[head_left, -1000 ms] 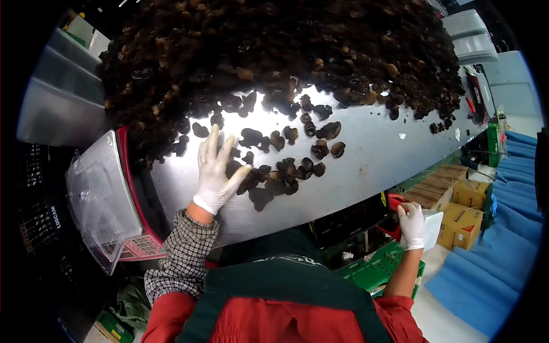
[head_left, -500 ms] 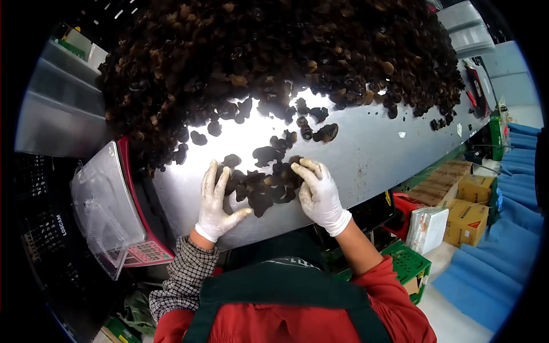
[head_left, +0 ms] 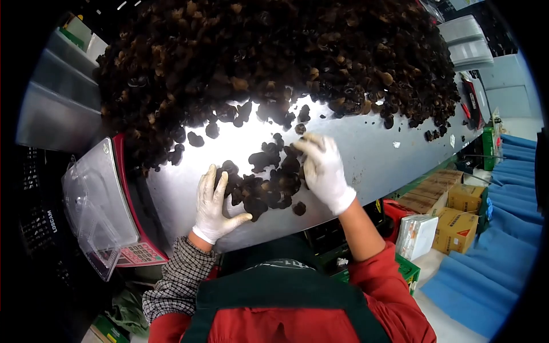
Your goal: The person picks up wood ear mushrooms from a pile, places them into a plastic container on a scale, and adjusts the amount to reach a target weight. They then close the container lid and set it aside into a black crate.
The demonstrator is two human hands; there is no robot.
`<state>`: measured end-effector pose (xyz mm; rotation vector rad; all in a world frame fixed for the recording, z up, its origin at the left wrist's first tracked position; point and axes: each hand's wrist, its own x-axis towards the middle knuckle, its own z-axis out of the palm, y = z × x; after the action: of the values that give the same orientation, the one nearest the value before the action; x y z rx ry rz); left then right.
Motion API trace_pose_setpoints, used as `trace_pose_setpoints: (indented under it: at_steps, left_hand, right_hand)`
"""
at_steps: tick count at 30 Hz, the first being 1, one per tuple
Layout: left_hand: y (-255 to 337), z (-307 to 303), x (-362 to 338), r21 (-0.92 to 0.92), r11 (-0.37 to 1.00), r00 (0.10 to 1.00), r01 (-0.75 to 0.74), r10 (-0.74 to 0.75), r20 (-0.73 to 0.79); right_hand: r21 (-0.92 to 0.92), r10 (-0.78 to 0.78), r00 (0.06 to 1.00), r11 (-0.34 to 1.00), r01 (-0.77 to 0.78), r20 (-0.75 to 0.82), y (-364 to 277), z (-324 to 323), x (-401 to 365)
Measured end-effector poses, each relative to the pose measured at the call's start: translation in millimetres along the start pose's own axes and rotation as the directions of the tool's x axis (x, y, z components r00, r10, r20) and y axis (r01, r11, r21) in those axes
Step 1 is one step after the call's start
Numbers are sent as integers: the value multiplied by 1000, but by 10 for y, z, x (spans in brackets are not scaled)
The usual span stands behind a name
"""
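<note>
Dark brown wood ear mushrooms lie in a small group (head_left: 266,191) on the metal table between my white-gloved hands. My left hand (head_left: 214,206) rests at the group's left edge, thumb spread from the fingers, its fingertips by the nearest pieces. On the right side, my right hand (head_left: 327,174) arches over the table with bent fingers apart, at the upper right edge of the group. No piece shows clearly in its grasp. A single mushroom piece (head_left: 298,208) lies apart below the group. Beyond, a large heap of wood ear mushrooms (head_left: 274,63) covers the far side.
A scale (head_left: 108,200) with a red body and keypad stands at the left, a clear plastic piece leaning on it. Metal trays (head_left: 54,108) are behind it. Cardboard boxes (head_left: 454,228), a green crate (head_left: 407,271) and blue sheeting (head_left: 474,286) lie to the right.
My right hand has moved up and away from me, and the loose pieces near it have been drawn into the group. One piece now lies separately below. My left hand has barely moved.
</note>
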<state>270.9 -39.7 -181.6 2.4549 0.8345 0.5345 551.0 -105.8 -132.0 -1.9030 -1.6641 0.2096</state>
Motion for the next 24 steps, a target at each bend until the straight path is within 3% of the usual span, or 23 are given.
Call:
trace_pose_setpoints:
  at_steps: [3, 6, 8, 9, 11, 14, 17, 20, 22, 24]
  left_hand:
    - [1, -7, 10, 8, 1000, 1000, 9, -9, -7]
    - [12, 3, -13, 3, 1000, 1000, 27, -27, -9]
    - [3, -10, -3, -1, 1000, 1000, 29, -29, -12]
    - [9, -23, 3, -3, 1000, 1000, 25, -25, -13]
    - [22, -23, 6, -17, 1000, 1000, 26, -26, -17]
    - [10, -18, 26, -34, 999, 999, 31, -32, -23]
    - [16, -14, 13, -10, 1000, 1000, 22, -22, -13]
    - [26, -33, 22, 25, 1000, 1000, 14, -14, 6]
    - [19, -12, 11, 30, 999, 1000, 20, -20, -1]
    - [15, -5, 0, 28, 999, 1000, 25, -25, -1]
  right_hand:
    - [-21, -41, 998, 999, 40, -47, 164, 120, 591]
    - [-297, 151, 964, 952, -81, 221, 214, 240, 838]
    - [-47, 143, 988, 989, -140, 52, 470, 249, 721]
    - [174, 291, 957, 942, -287, 4, 514, 109, 629]
    - [244, 431, 903, 876, -417, -4, 468, -390, 381]
    - [253, 501, 847, 809, -531, 177, 790, -977, -289]
    - [117, 412, 897, 894, -432, 160, 748, -914, -372]
    - [105, 174, 984, 978, -178, 48, 403, -485, 269]
    - [-113, 92, 996, 990, -90, 16, 336, -111, 616]
    - [-355, 295, 905, 918, -179, 307, 428, 125, 870]
